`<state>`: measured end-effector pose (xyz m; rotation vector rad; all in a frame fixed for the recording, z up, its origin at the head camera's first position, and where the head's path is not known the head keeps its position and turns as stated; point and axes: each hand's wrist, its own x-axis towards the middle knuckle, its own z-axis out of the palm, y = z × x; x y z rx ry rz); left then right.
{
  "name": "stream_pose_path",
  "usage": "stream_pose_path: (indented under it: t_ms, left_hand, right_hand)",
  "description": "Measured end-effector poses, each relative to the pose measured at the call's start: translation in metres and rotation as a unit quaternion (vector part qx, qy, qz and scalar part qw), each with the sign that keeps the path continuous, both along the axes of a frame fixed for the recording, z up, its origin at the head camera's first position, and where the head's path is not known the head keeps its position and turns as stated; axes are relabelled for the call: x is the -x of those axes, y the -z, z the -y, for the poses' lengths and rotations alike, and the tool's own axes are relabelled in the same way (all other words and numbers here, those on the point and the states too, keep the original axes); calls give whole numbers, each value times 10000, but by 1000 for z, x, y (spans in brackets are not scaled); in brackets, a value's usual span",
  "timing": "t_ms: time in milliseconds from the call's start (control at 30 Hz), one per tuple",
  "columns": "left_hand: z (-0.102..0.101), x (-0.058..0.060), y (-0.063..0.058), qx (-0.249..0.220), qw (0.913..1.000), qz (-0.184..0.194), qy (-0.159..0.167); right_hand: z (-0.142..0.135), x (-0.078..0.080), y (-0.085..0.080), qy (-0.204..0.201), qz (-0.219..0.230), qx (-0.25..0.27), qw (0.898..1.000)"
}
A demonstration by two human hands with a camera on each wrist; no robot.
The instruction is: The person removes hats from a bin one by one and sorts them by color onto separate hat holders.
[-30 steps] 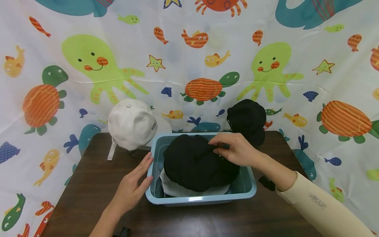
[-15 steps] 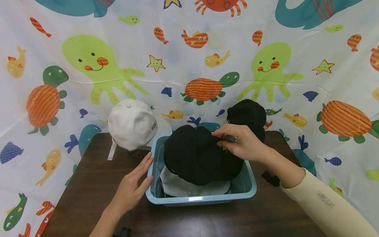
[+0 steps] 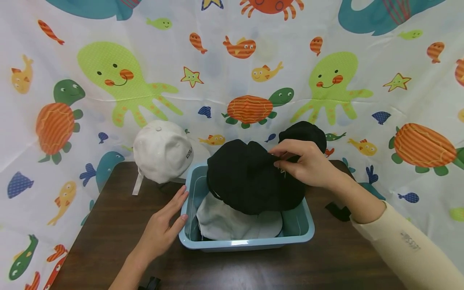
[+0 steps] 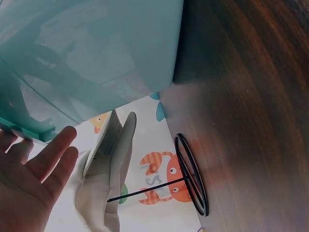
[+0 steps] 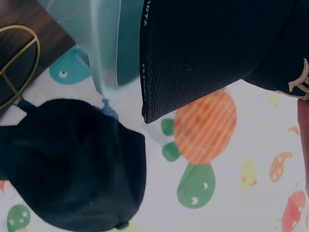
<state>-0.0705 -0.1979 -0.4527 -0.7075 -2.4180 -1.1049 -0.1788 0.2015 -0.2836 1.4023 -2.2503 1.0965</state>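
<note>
My right hand (image 3: 306, 163) pinches a black baseball cap (image 3: 250, 177) by its upper right part, next to small light embroidery. The cap hangs tilted over a light blue plastic basin (image 3: 246, 243), overlapping its far rim in the head view. Below it in the basin lies a pale grey-white cap (image 3: 235, 223), partly covered. My left hand (image 3: 163, 227) rests on the basin's left side with fingers straight; the left wrist view shows that hand (image 4: 34, 183) at the basin rim. In the right wrist view the held black cap (image 5: 207, 58) shows its ribbed brim.
Behind the basin at left, a white cap (image 3: 161, 151) sits on a black wire stand (image 4: 190, 179). At back right another black cap (image 5: 77, 164) sits on a gold wire stand (image 5: 36, 63). A sea-animal curtain (image 3: 217, 24) hangs behind the dark wooden table (image 3: 119, 209).
My right hand has raised the black cap up and slightly rightward, uncovering more of the pale cap beneath. The left hand and the basin have stayed in place.
</note>
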Motion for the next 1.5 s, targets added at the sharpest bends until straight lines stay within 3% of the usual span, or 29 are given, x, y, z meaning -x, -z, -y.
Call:
stream_pose_path:
  t_ms: [567,800,1167,1500]
  left_hand:
    - [1,1,2,42,10000,37,-81]
    - [1,3,2,5,10000,-56,-31]
    - [2,5,1,-21,10000,-64,3]
    - [2,6,0,-79,9999,-71,52]
  right_hand:
    - [-28,10,-27,786,-410,36,9961]
    - [-38,8,-39,1426,-309,-31,9893]
    - [-56,14,-53,1818,-466,32,9822]
    - [-75,24,-59,2491,-384,-81,9677]
